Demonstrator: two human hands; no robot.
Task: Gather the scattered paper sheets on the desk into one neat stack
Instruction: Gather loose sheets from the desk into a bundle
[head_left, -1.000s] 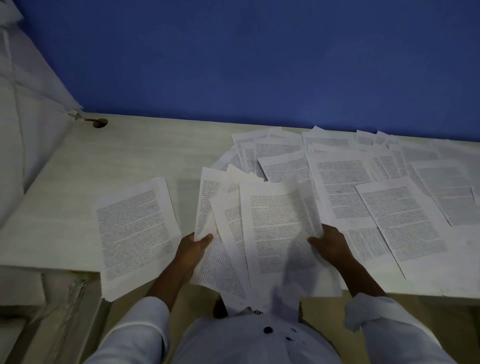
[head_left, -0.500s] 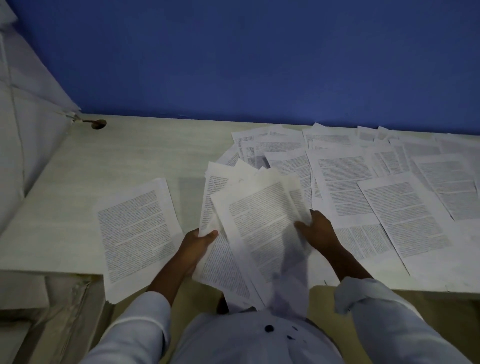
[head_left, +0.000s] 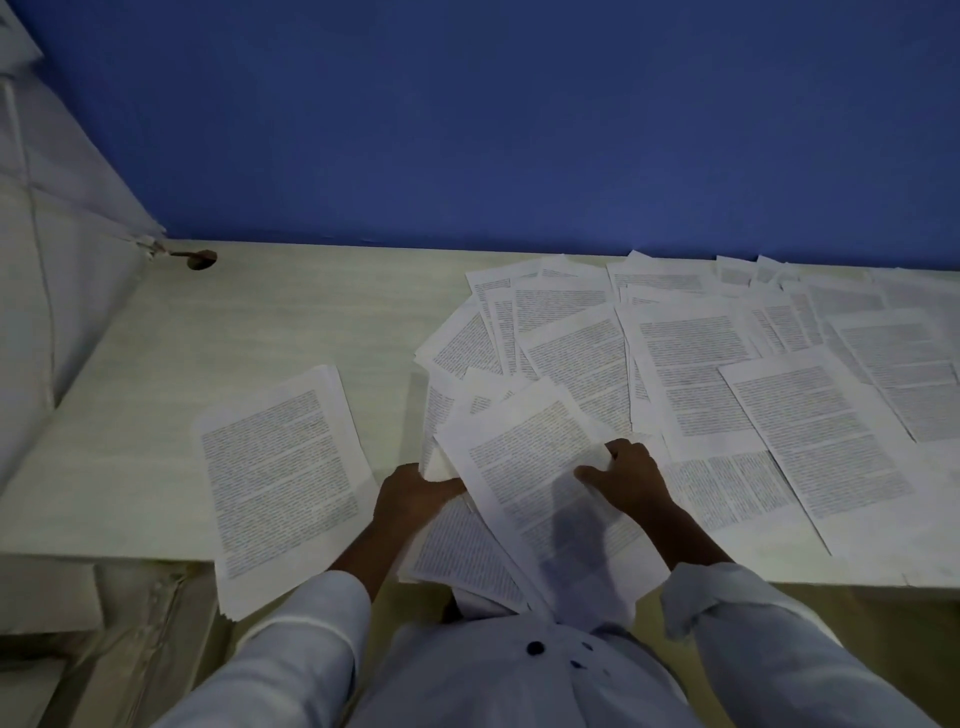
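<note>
fig. person at the bench (head_left: 130, 441), gathering printed pages, seen from above. a loose, fanned bundle of printed sheets (head_left: 457, 551) lies at the bench's front edge, directly before the person, between both hands. the left hand (head_left: 415, 493) grips the bundle's left edge, thumb on top and fingers beneath. the right hand (head_left: 631, 475) holds the right edge of the top sheet (head_left: 524, 467), fingers curled over the paper and thumb laid on the print. the top sheet's long axis runs from far-left to near-right; its head points away from the person and leans left, so the text lines rise to the right. its near end overhangs the bench edge toward the person's shirt. the sheets under it splay to the left at differing angles. a side stack (head_left: 283, 483) lies apart to the left, with a like tilt, its near end also past the edge. scattered sheets (head_left: 810, 431) overlap across the right half of the bench, back to the blue wall (head_left: 519, 130). a cable hole (head_left: 201, 259) marks the far left corner.
</note>
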